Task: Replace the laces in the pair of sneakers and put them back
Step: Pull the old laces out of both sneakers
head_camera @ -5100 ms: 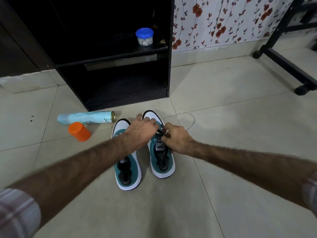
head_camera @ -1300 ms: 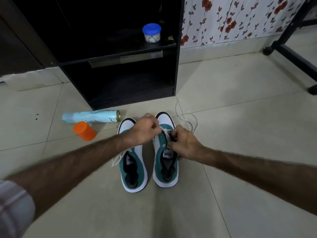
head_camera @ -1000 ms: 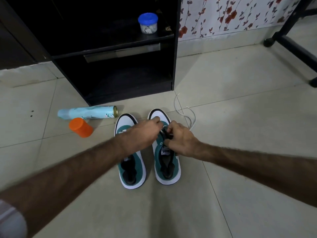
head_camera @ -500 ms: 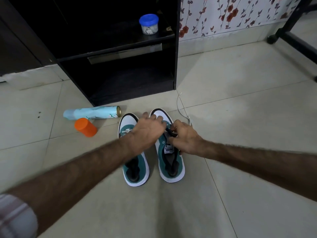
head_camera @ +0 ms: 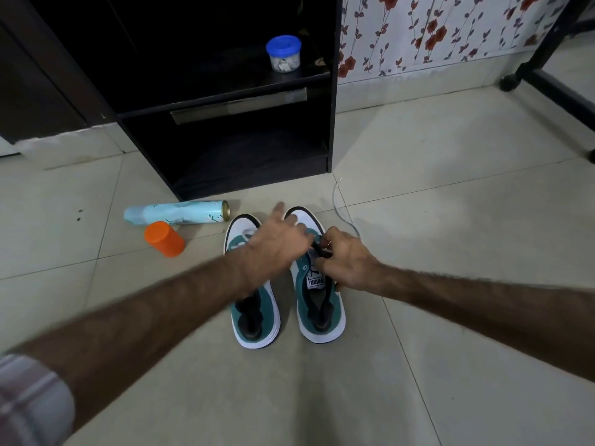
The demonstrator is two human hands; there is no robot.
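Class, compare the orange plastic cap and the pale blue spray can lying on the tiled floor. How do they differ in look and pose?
The orange plastic cap is short, stubby and plain; the pale blue spray can is long, slim and patterned. The cap lies nearer the person; the can lies behind it, closer to the black cabinet. The can's metal end points toward the sneakers; the cap's closed end faces up and left. Both are cylinders lying on the floor left of the sneakers.

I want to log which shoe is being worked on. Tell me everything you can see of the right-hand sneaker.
The right-hand sneaker is teal with a white toe cap, thick white sole and dark toe edging. A white tongue label shows. It stands upright on the tiled floor, toe toward the black cabinet, close beside its mate. The right hand pinches a dark lace end over its eyelets; the left hand reaches across its toe. A white lace trails past the toe.
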